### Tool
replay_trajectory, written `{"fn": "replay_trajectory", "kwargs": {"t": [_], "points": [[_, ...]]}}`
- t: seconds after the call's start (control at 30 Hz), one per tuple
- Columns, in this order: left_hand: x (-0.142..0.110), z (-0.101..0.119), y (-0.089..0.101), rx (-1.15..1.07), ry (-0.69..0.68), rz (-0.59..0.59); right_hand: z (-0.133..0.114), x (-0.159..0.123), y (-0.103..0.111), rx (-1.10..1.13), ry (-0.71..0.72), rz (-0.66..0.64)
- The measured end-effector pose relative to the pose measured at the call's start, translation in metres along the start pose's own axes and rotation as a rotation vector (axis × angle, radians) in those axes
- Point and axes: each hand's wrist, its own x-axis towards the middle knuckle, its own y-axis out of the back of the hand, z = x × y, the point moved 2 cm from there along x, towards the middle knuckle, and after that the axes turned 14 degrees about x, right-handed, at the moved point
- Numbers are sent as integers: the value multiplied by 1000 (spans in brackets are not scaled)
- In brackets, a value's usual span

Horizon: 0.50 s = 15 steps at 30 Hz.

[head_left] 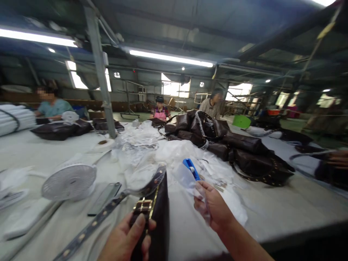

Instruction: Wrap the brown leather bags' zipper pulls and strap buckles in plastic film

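Note:
My left hand [130, 235] is closed on a dark brown leather handbag [160, 214], thumb just below its gold buckle [143, 206]. A studded strap [95, 223] runs from the bag down to the lower left. In my right hand [212, 204] a piece of thin, translucent plastic film [186, 177] is pinched, hanging below the fingers too. Just beyond those fingertips is a blue plastic tool [191, 169] with a pale roller-like part; whether the hand touches it, I cannot tell.
Crumpled white plastic wrapping [174, 154] covers the middle of the table [190, 241]. Dark handbags [247, 143] are heaped behind it to the right. A small fan [69, 181] and a grey-green flat case [104, 199] lie left. Several people work beyond; another person's hand [338, 159] shows far right.

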Motion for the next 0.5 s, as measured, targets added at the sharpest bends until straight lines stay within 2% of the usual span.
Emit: {"fn": "replay_trajectory", "kwargs": {"t": [0.03,0.1,0.2,0.3,0.43,0.5], "points": [[-3,5,-2,-7,-45,-28,8,-15,-24,114,-99,-97],[-8,12,-3,17,-123,-73,25,-43,-60,189,-282,-233],[-15,17,3,133,-155,-31,48,-69,-83,223,-390,-348],[-20,21,12,199,-137,40,56,-80,-79,211,-407,-421],[-23,28,18,210,-115,42,43,-87,-63,-90,-366,-560],[-24,32,20,231,-133,44,39,-88,-56,-211,-392,-642]]}}
